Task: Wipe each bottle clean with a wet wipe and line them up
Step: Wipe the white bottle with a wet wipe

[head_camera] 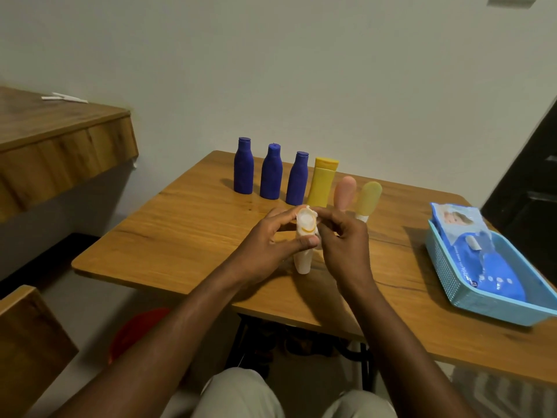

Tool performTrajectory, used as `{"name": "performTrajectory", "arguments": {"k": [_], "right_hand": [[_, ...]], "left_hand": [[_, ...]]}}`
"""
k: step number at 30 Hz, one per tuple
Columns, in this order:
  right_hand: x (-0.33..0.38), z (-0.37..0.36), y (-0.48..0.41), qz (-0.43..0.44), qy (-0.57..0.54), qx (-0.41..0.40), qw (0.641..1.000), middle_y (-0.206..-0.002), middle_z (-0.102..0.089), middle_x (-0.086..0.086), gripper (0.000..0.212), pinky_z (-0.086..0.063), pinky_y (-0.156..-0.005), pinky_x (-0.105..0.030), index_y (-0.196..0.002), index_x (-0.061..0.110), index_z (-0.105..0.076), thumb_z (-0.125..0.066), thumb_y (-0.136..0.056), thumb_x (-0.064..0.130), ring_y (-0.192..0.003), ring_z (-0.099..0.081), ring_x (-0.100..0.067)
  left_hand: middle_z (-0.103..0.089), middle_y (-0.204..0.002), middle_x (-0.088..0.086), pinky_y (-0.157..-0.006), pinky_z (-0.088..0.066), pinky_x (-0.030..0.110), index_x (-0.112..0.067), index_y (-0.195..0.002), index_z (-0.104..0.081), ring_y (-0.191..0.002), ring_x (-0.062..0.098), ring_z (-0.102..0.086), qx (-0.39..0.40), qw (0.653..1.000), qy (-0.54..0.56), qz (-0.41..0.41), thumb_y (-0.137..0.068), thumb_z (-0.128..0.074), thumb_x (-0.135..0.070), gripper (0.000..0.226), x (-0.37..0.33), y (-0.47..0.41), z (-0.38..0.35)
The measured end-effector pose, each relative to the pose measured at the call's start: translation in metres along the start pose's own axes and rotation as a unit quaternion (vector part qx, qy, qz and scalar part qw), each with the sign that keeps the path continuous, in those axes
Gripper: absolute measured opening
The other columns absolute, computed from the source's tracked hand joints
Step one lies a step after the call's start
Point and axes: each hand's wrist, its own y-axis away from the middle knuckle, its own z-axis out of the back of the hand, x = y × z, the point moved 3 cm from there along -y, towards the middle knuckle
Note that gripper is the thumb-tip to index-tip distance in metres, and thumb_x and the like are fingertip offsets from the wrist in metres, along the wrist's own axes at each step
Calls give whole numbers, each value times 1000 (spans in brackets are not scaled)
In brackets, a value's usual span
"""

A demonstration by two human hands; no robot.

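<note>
**White bottle held over the table, six others lined up behind it**

Head view: both hands meet above the middle of the wooden table [187,224]. The left hand [271,241] grips a white bottle [302,262], fingers curled behind it and the thumb laid across its front. The bottle stands roughly upright with its round end, ringed in orange, turned toward the camera. Whether its lower end touches the tabletop cannot be told. The right hand [343,245] closes narrowly on the bottle's upper end, its fingertips pinching a small bunch of white wet wipe [310,210] against the rim.

At 12 o'clock from the hands, near the table's far edge, the other bottles stand in a row. Three blue bottles [271,176] stand side by side, apart from one another. A yellow bottle [322,185] stands just beside the third. A pink tube [345,191] and a pale yellow tube [368,197] follow, their lower ends hidden behind the right hand.

At 3 o'clock a light blue basket [446,276] sits on the table's right end, holding a blue pack of wipes [494,276] that leans against the basket's far wall.

At 10 o'clock a wooden shelf [60,146] juts from the wall. At 7 o'clock, under the table, something red [135,333] shows, too blurred to name.
</note>
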Motion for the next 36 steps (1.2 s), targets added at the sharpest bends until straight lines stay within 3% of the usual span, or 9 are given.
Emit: {"name": "performTrajectory", "arguments": {"k": [3,10,12,16,18,22,28,32,36], "right_hand": [[5,-4,3,13,-8,-11,1000,-110,-76,7,26,-60,-88,-34,-118,16,-75,-62,-97,7,-103,-68,-4],[16,4,37,126,76,-13,989,-115,-69,8,38,-49,-87,-10,-118,15,-73,-62,-89,-7,-109,-60,4],[20,7,29,148,113,-3,982,-113,-67,9,37,-51,-88,-13,-117,15,-73,-65,-88,-6,-106,-61,3],[25,9,4,144,197,46,969,-117,-68,-1,33,-57,-91,-36,-121,13,-72,-69,-90,2,-105,-63,-12],[27,9,0,151,240,76,956,-118,-67,-3,36,-56,-92,-34,-124,12,-71,-70,-89,1,-107,-63,-16],[28,13,13,170,294,79,937,-122,-64,-5,40,-42,-89,-13,-125,12,-70,-72,-87,-1,-111,-60,-17],[36,15,6,154,348,89,920,-125,-63,-3,40,-46,-86,-24,-128,15,-69,-70,-90,3,-114,-55,-18],[42,11,-15,125,361,133,914,-125,-62,-4,38,-53,-91,-34,-128,15,-69,-68,-92,4,-115,-55,-19],[33,12,-17,82,223,104,966,-118,-69,0,30,-55,-89,-30,-122,15,-72,-62,-96,5,-105,-62,-12]], "left_hand": [[-54,-146,-17,-114,-48,44,-36,-146,-59,-132,0,-52,-5,1000,-8,-2,-94,-78,-37,56,1,-2,2],[-55,-143,-19,-113,-49,49,-37,-144,-62,-133,3,-53,-6,1000,8,16,-93,-78,-38,53,5,-2,7],[-54,-144,-19,-113,-48,50,-38,-141,-63,-134,4,-52,7,1000,11,18,-92,-78,-39,51,2,-2,5],[-52,-145,-20,-114,-46,44,-35,-146,-60,-133,1,-51,4,1000,4,18,-91,-79,-39,58,-3,-2,2],[-51,-147,-19,-112,-46,39,-35,-148,-57,-133,1,-51,-1,1000,-4,16,-92,-77,-39,59,-4,-3,2],[-51,-146,-20,-107,-48,34,-34,-145,-59,-130,1,-52,-9,1000,-9,20,-92,-77,-40,56,-3,-5,2],[-49,-149,-17,-106,-47,33,-35,-148,-57,-133,3,-50,7,1000,-11,22,-92,-77,-39,60,-5,-8,-2],[-47,-153,-16,-110,-45,36,-37,-150,-55,-136,5,-50,27,999,-23,25,-91,-78,-40,63,-6,-11,-2],[-48,-149,-19,-109,-48,36,-37,-148,-56,-134,2,-50,21,999,-11,26,-93,-75,-43,58,-1,-12,-2]]}}
